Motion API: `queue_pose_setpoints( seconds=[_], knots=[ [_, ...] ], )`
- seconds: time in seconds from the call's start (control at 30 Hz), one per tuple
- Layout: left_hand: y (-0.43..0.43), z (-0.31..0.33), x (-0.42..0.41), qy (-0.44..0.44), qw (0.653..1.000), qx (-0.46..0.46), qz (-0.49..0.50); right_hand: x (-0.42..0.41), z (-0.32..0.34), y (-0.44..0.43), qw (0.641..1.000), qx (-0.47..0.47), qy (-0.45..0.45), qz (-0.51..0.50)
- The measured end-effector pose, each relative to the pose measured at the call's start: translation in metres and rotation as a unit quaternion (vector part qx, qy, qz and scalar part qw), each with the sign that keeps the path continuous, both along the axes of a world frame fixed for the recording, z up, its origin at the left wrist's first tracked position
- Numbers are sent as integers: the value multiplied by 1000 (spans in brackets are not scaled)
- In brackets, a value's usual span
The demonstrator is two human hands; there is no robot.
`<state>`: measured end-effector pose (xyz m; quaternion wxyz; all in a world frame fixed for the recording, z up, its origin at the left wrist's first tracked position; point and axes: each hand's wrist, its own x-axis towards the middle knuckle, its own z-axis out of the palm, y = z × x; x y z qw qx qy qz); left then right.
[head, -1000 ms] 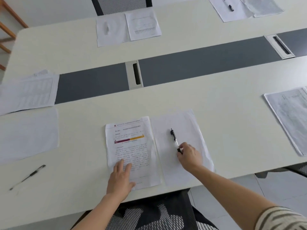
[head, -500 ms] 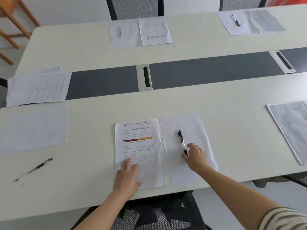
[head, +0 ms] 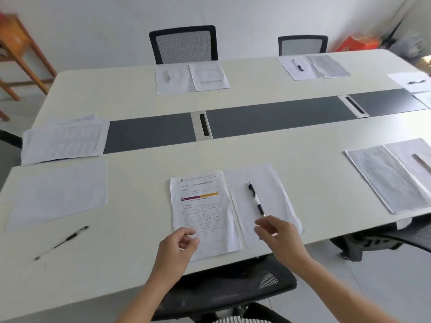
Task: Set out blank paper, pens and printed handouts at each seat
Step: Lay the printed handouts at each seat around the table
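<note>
Head view: on the near side of the white table point(head: 303, 164), a printed handout point(head: 203, 210) lies just left of a blank sheet point(head: 275, 197), their edges meeting; a black-and-clear pen point(head: 256, 199) rests lengthwise on the blank sheet; the left hand point(head: 177, 248) hangs over the handout's lower left corner, fingers loosely curled, holding nothing; the right hand point(head: 277, 234) is just below the pen's tip, fingers relaxed and empty; farther left lie a second pen point(head: 61, 242) and another blank page point(head: 58, 192).
</note>
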<state>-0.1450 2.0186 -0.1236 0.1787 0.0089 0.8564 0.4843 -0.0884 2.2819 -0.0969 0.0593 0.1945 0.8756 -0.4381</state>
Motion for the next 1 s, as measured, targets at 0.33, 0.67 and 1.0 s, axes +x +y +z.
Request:
queue_pose_setpoints(
  seconds=[0.33, 0.67, 1.0],
  knots=[
    [-99, 45, 169, -19, 972, 96, 214, 63, 16, -107, 981, -96, 4, 168],
    [-256, 51, 278, 1, 917, 113, 383, 95, 16, -292, 940, -125, -24, 317],
    [-476, 51, 322, -7, 892, 94, 442, 104, 14, -525, 924, -135, -21, 358]
  ],
)
